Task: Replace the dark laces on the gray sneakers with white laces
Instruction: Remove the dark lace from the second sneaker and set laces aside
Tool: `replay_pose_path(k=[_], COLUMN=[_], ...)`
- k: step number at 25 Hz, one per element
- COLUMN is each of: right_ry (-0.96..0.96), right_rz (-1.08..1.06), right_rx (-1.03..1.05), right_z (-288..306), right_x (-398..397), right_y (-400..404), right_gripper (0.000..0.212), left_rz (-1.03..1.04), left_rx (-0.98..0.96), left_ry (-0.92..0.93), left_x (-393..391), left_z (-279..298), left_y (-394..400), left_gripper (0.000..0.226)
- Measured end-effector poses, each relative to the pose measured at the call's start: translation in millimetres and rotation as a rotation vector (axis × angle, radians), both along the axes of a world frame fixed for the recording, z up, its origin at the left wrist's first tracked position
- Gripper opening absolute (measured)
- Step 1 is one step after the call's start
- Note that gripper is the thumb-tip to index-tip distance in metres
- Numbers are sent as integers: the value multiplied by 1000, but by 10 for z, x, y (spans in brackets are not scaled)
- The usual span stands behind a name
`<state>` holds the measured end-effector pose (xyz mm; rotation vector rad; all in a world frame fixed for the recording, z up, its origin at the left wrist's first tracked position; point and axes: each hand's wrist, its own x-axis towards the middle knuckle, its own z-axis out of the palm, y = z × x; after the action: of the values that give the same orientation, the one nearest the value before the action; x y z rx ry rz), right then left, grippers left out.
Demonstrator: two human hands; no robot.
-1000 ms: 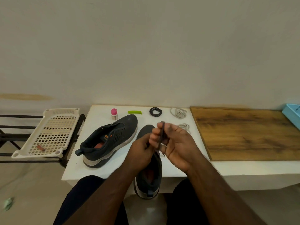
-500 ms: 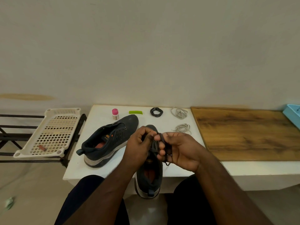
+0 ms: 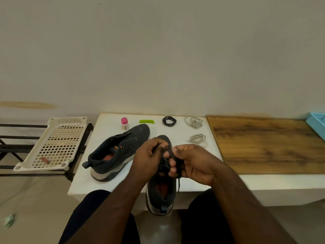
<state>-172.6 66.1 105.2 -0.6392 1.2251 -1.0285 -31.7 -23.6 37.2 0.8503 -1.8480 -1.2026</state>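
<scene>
Two dark gray sneakers lie on the white table (image 3: 84, 180). One sneaker (image 3: 116, 154) rests on its side at the left with no lace in its eyelets. The other sneaker (image 3: 162, 192) points away from me, its heel over the front edge. Above it my left hand (image 3: 147, 161) and my right hand (image 3: 193, 162) both pinch a dark lace (image 3: 178, 166), which my right fingers hold in a bundle with an end hanging down. A coiled dark lace (image 3: 169, 121) and two white lace bundles (image 3: 194, 122) (image 3: 198, 139) lie further back.
A pink-capped small bottle (image 3: 124, 123) and a green strip (image 3: 146, 121) sit at the table's back. A wooden board (image 3: 267, 145) covers the bench to the right, with a blue tray (image 3: 316, 122) at its far end. A perforated white basket (image 3: 56, 145) rests on a black rack at left.
Both hands have come down from in front of the table's back toward the near sneaker, still working the dark lace. The bundle now sits in my right fingers.
</scene>
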Motion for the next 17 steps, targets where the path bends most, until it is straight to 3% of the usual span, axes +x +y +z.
replay_pose_path(k=[2, 3, 4, 5, 6, 7, 8, 9, 10, 11, 14, 16, 17], right_ry=[-312, -393, -348, -122, 303, 783, 1102, 1172, 1013, 715, -88, -351, -392], right_rz=[-194, -362, -507, -606, -618, -510, -334, -158, -61, -12, -30, -191, -330], right_rx=[-185, -275, -356, -410, -429, -392, -306, -186, -77, 1, -48, -230, -312], right_z=[53, 45, 31, 1, -69, -115, -169, -181, -169, -134, 32, 66, 58], right_x=[74, 83, 85, 64, 7, -35, -74, -106, -117, -115, -33, 22, 38], right_y=[-35, -96, -159, -216, -256, -252, -237, -209, -163, -101, 18, -42, -109], right_gripper=[26, 26, 26, 26, 25, 24, 23, 25, 28, 31, 33, 32, 30], left_rz=[-55, -90, -129, -169, -199, -204, -182, -137, -84, -36, -27, -96, -129], left_rx=[55, 42, 9, -31, -71, -105, -136, -160, -165, -148, 17, 62, 34], left_ry=[-39, -99, -167, -224, -257, -262, -233, -189, -144, -101, -32, -103, -177], left_x=[-43, -67, -86, -104, -116, -117, -111, -96, -75, -51, -11, -44, -73], left_z=[-20, -17, -9, -5, 13, 29, 61, 75, 84, 93, 83, 63, 55], left_y=[64, 96, 125, 149, 170, 173, 168, 137, 101, 69, 48, 111, 143], left_gripper=[20, 18, 17, 18, 19, 19, 18, 15, 13, 13, 21, 19, 17])
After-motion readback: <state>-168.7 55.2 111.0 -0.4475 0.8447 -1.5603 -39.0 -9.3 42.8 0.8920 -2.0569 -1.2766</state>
